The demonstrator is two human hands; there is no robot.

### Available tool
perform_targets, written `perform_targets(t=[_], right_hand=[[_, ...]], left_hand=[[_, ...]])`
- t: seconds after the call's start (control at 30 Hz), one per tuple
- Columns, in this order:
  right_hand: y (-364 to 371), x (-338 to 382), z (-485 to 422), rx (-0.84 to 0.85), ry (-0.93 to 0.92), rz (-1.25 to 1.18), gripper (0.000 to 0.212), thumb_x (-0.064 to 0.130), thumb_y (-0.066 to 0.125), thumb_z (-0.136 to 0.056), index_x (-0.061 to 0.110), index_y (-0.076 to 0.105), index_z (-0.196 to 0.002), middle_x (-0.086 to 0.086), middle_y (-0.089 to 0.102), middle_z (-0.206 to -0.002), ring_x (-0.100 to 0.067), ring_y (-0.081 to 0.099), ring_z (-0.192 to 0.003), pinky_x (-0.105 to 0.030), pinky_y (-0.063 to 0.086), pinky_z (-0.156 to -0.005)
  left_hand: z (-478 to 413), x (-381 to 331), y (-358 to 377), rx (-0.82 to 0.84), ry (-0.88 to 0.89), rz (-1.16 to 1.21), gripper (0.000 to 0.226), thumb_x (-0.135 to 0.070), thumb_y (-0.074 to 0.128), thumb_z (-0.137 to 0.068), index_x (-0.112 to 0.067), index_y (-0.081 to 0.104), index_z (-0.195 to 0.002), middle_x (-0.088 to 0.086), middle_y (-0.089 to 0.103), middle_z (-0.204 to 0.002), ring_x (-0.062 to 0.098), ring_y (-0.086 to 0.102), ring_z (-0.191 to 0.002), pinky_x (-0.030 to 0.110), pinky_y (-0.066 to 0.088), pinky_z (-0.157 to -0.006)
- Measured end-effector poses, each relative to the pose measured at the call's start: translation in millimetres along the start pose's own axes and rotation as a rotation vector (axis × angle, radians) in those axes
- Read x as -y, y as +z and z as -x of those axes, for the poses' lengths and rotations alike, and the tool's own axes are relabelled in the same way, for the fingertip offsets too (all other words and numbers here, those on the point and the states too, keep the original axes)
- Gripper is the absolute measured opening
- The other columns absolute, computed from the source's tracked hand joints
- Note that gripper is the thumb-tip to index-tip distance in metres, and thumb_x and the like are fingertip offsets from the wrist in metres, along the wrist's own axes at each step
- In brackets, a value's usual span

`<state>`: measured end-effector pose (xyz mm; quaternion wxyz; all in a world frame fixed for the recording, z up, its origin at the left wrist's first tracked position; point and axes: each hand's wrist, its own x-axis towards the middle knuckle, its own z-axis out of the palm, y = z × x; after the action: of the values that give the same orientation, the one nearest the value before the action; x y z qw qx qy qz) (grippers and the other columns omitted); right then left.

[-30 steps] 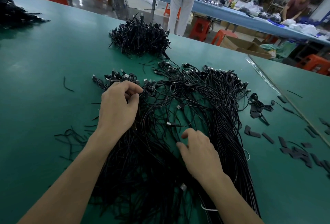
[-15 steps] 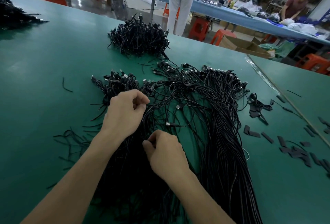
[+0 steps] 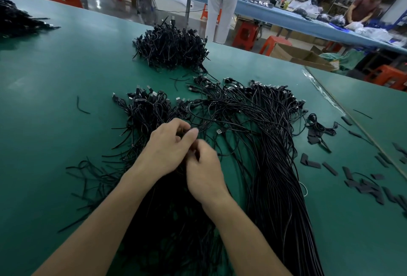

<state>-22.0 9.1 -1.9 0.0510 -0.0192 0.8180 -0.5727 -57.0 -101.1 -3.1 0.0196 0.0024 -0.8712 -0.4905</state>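
A big spread of loose black cables point(image 3: 259, 143) with plug ends lies on the green table point(image 3: 55, 99) in front of me. My left hand point(image 3: 167, 150) and my right hand point(image 3: 204, 170) meet over the left part of this spread, fingers curled and touching each other. Both hands pinch black cable strands between them; the exact strand is hidden by the fingers. A heap of bundled black cables point(image 3: 171, 48) sits farther back.
Short black strips point(image 3: 363, 185) lie scattered at the right, loose black ties point(image 3: 92, 176) at the left. Another cable pile point(image 3: 15, 20) sits far left. A seam point(image 3: 330, 99) joins a second table. A person point(image 3: 222, 0) stands behind, with orange stools and a cardboard box.
My right hand moved left and forward from the middle of the cables to join my left hand. My left hand drew slightly nearer and curled its fingers around strands.
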Motion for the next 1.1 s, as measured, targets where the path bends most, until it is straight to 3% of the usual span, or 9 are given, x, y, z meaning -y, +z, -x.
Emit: perform_targets(t=[0.1,0.2,0.37,0.53,0.67,0.73,0.83,0.9,1.1], right_hand=[[-10,6,2,-0.002,-0.217,-0.100,0.024,0.012,0.045,-0.103,0.019,0.064,-0.116,0.010,0.070,-0.102,-0.005,0.066,-0.097,-0.026,0.055,-0.087],[-21,9,8,0.063,-0.326,-0.051,0.025,0.012,0.043,-0.103,0.023,0.066,-0.106,0.012,0.066,-0.080,-0.005,0.062,-0.075,-0.027,0.052,-0.066],[-33,3,13,0.087,-0.205,0.019,0.029,0.010,0.051,-0.101,0.032,0.066,-0.088,0.013,0.064,-0.068,-0.001,0.058,-0.062,-0.018,0.047,-0.061],[-34,9,16,0.300,-0.140,-0.032,0.039,0.003,0.045,-0.100,0.031,0.073,-0.101,0.010,0.074,-0.098,-0.011,0.070,-0.097,-0.025,0.056,-0.086],[-47,2,7,0.083,-0.144,0.502,0.030,0.010,0.051,-0.099,0.025,0.070,-0.117,0.007,0.069,-0.113,-0.009,0.064,-0.104,-0.029,0.052,-0.093],[-51,-7,8,0.136,-0.045,0.746,0.029,0.021,0.060,-0.097,0.023,0.063,-0.126,0.002,0.065,-0.122,-0.015,0.062,-0.109,-0.034,0.052,-0.095],[-43,-20,15,0.217,0.052,0.865,0.041,0.034,0.066,-0.094,0.025,0.057,-0.133,0.002,0.064,-0.123,-0.020,0.063,-0.107,-0.031,0.050,-0.081],[-40,-23,18,0.152,0.029,0.848,0.037,0.036,0.066,-0.094,0.026,0.059,-0.129,0.004,0.065,-0.118,-0.018,0.064,-0.102,-0.027,0.044,-0.074],[-53,-25,10,0.051,0.034,0.644,0.017,0.038,0.070,-0.091,0.026,0.073,-0.102,0.009,0.070,-0.092,-0.007,0.065,-0.084,-0.030,0.057,-0.080]], left_hand=[[4,-13,-4,0.075,-0.043,0.346,0.055,-0.075,0.048,-0.079,-0.027,0.072,-0.092,-0.001,0.073,-0.093,0.019,0.069,-0.091,0.038,0.055,-0.087],[8,-24,-6,0.098,0.013,0.526,0.044,-0.057,0.050,-0.094,-0.022,0.077,-0.094,0.008,0.075,-0.094,0.035,0.069,-0.085,0.046,0.056,-0.077],[6,-21,-13,-0.026,0.042,0.570,0.041,-0.031,0.047,-0.104,-0.015,0.076,-0.081,0.002,0.077,-0.087,0.009,0.067,-0.071,0.015,0.050,-0.059],[0,-12,-13,-0.146,0.044,0.464,0.022,-0.024,0.062,-0.097,-0.020,0.075,-0.080,-0.004,0.076,-0.081,0.005,0.064,-0.066,0.014,0.047,-0.057],[-3,-3,-12,-0.236,0.055,0.312,0.015,-0.031,0.067,-0.092,-0.027,0.074,-0.080,-0.006,0.072,-0.072,0.015,0.061,-0.060,0.028,0.048,-0.055],[-3,-1,-11,-0.247,0.075,0.249,0.013,-0.032,0.068,-0.092,-0.030,0.072,-0.079,-0.016,0.068,-0.067,0.001,0.056,-0.054,0.013,0.042,-0.050],[-1,-1,-9,-0.258,0.086,0.132,0.013,-0.030,0.067,-0.093,-0.032,0.070,-0.081,-0.016,0.066,-0.064,-0.001,0.060,-0.059,0.012,0.046,-0.053],[1,-3,-8,-0.291,0.090,0.033,0.010,-0.031,0.065,-0.094,-0.032,0.069,-0.085,-0.015,0.067,-0.073,0.003,0.063,-0.065,0.026,0.054,-0.061],[6,-5,-13,-0.391,0.150,-0.231,0.009,-0.029,0.062,-0.096,-0.033,0.070,-0.094,-0.015,0.067,-0.088,0.007,0.061,-0.070,0.023,0.044,-0.054]])
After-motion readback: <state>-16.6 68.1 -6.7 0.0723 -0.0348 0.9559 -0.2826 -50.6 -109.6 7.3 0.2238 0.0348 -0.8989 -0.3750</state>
